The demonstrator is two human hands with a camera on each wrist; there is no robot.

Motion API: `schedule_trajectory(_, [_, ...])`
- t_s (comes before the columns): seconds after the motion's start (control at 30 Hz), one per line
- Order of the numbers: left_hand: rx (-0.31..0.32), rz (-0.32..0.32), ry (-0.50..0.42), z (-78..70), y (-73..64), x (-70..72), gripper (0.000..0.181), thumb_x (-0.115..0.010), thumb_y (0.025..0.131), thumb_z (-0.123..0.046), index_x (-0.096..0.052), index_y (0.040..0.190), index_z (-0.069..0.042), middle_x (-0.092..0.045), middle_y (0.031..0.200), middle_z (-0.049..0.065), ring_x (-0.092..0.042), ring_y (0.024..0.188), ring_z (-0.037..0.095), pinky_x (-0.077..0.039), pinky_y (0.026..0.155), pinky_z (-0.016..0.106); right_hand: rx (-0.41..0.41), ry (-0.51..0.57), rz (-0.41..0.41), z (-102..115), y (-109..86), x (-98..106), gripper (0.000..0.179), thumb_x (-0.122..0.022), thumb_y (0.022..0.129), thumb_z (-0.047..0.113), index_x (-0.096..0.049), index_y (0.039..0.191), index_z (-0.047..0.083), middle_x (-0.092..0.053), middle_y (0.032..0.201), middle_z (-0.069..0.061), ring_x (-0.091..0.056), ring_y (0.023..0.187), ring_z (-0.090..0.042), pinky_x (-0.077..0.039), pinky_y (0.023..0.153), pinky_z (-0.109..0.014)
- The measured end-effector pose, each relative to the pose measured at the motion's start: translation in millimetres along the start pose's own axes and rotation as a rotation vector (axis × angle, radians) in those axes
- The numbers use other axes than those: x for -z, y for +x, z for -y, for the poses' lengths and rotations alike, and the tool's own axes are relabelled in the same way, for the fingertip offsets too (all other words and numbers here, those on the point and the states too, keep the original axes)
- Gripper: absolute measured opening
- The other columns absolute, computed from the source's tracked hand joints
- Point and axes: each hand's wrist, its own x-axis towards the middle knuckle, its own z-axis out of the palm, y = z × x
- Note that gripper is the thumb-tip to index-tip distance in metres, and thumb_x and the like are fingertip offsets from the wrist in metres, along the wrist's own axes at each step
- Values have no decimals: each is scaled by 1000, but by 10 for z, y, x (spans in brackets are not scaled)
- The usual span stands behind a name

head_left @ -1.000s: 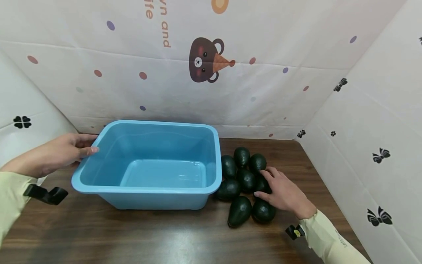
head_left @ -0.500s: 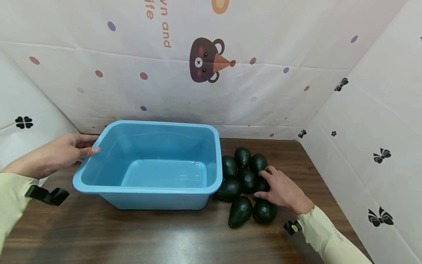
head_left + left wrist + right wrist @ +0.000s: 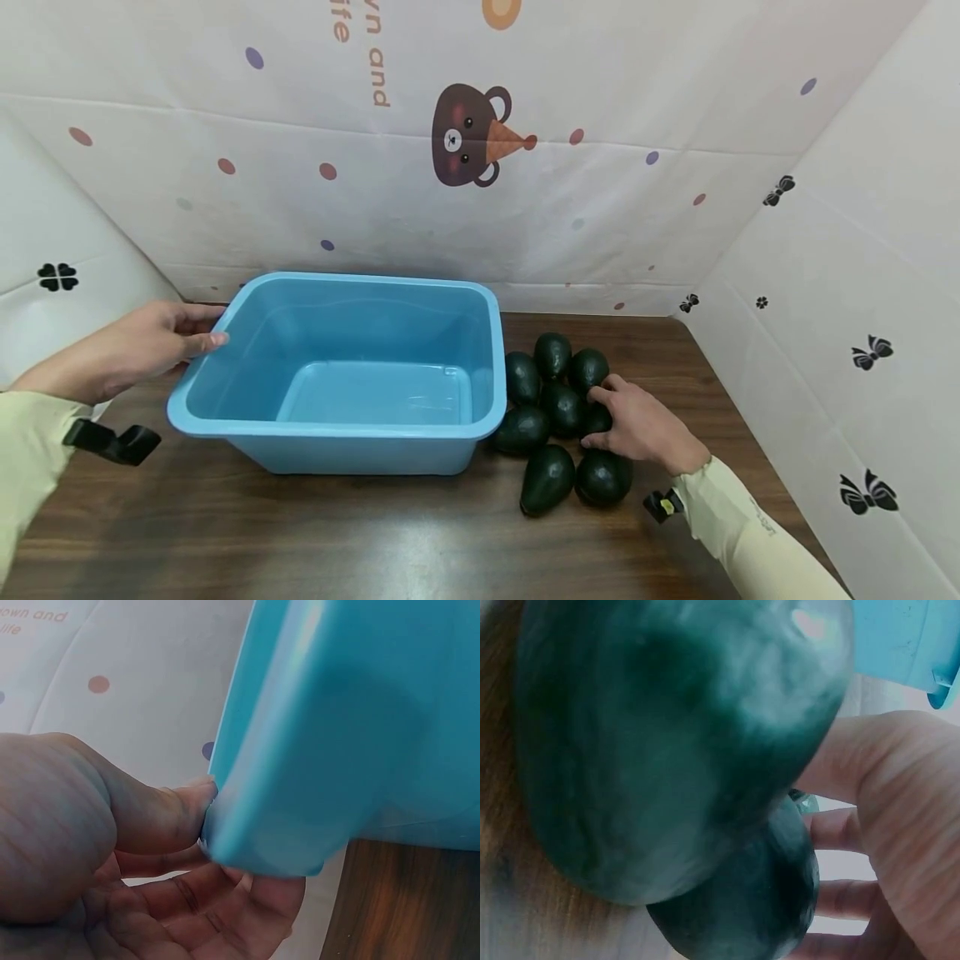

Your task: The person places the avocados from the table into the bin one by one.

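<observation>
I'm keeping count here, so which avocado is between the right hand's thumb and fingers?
The avocado mostly hidden by the right hand, directly behind the front-right avocado. Only this one sits within its grip; every other lies outside.

Lettering, printed wall sheet
Reads "own and" over "life", the first line clipped at the left wrist view's edge; right sleeve bears small print, illegible.

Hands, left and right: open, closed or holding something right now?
Left hand: holding the blue tub by its rim.
Right hand: closed around one avocado.
</observation>
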Motion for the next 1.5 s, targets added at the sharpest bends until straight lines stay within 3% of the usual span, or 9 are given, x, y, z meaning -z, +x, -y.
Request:
schedule_trajectory(0.27, [5,-14,16,-6,-12,-5,76,-52,100,-30,-12,149,11,-42,136,39,-66,101,35,-57,80,50,26,-10,1,10,31,24,43,-81,73,42,-65,104,16,-58,107,-9,-56,81,-16,-50,69,-33])
schedule_trajectory(0.77, [-10,-59,67,-65,0,-35,73,-54,99,-28,-18,148,13,-44,133,41,-66,99,39,-57,77,51,-67,30,49,-3,84,79,40,-80,75,36,-67,106,14,-58,106,-8,-55,76,-15,-52,70,-35])
schedule_trajectory(1.2, [6,-48,81,-57,-19,-35,74,-54,99,-29,-17,148,13,-43,134,42,-66,100,40,-58,77,50,-95,66,78,-10,47,39,59,-83,70,46,-66,116,14,-58,120,-12,-61,97,-24,-54,79,-43])
schedule_trajectory(1.5, [-16,-57,68,-59,-12,-48,69,-52,101,-26,-19,148,13,-45,134,40,-67,99,35,-58,76,48,-70,63,72,-23,35,15,53,-83,72,40,-68,117,16,-58,126,-15,-62,103,-28,-54,82,-46])
